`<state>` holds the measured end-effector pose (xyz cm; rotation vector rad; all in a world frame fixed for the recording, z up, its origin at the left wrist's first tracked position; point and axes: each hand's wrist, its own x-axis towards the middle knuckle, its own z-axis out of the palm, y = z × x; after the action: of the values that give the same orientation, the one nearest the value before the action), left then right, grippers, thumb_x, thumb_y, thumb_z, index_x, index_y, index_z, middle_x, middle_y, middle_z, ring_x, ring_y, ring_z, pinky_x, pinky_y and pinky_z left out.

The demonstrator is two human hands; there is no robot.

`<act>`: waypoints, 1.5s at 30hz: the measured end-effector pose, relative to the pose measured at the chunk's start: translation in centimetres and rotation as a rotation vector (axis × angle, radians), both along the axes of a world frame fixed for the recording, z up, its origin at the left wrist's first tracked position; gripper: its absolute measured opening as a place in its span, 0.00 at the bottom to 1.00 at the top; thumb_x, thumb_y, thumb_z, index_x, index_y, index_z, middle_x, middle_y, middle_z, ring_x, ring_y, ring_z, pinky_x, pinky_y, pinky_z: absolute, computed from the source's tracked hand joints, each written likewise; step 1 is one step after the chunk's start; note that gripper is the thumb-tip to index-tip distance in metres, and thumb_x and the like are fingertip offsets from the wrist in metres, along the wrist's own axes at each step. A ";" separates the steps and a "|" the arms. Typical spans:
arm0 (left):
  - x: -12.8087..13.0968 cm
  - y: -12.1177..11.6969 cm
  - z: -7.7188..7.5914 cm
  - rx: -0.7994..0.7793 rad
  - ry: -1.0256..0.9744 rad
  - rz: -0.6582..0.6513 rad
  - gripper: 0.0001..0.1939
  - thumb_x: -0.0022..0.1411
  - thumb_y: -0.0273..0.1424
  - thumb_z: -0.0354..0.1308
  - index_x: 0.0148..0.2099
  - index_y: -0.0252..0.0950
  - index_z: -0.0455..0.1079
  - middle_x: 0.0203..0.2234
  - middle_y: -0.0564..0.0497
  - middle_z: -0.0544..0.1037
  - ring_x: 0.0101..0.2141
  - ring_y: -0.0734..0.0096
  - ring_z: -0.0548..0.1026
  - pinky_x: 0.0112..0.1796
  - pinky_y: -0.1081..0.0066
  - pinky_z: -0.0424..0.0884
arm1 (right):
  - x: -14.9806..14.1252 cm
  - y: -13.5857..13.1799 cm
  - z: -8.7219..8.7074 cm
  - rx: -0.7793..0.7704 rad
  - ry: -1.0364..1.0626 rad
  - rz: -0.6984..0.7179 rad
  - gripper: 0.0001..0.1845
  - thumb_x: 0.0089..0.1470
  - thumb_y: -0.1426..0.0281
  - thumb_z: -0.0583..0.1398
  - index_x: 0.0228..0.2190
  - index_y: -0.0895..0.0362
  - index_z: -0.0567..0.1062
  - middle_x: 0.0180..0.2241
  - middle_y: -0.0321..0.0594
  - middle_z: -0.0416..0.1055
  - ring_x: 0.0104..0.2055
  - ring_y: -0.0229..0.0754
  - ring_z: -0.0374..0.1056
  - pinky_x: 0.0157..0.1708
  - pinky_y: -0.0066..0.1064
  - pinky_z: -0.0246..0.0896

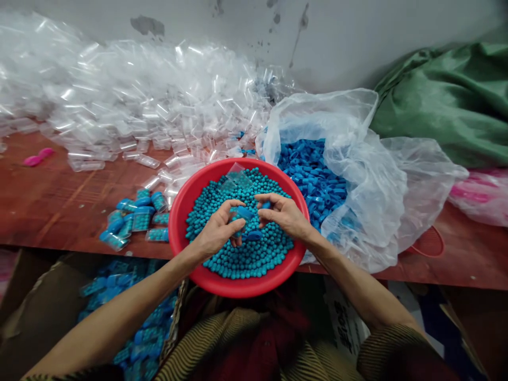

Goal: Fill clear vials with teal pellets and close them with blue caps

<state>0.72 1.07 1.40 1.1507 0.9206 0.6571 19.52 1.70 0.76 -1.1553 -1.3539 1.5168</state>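
Observation:
Above a red basin (178,233) of turquoise beads (246,264), my left hand (222,227) is closed around a small clear container (241,213) with blue on it; fingers hide part of it. My right hand (288,216) pinches a small blue cap (265,205) between thumb and fingers, slightly apart from the container. Another blue piece (253,235) shows just below the hands, over the beads. A clear empty container (235,177) lies on the beads near the far rim.
Clear containers (159,106) are heaped along the wall. A plastic bag (365,174) of blue caps (311,180) stands right of the basin. Filled containers (133,217) lie left of it, with more in a carton (43,312) below the table edge. Green cloth (448,106) sits at far right.

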 end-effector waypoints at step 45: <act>1.6 -1.5 0.2 0.096 -0.016 0.149 0.21 0.55 0.32 0.57 0.51 0.35 0.59 0.25 0.57 0.65 0.25 0.78 0.62 0.28 0.76 0.61 | -3.2 -3.6 0.8 0.627 -0.975 0.090 0.42 0.49 0.56 0.58 0.58 0.63 0.51 0.45 0.56 0.65 0.39 0.51 0.69 0.30 0.38 0.66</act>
<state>2.37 -0.45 1.64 1.1674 0.9763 0.8385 16.32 -1.87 1.57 -1.4510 -2.3079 0.4169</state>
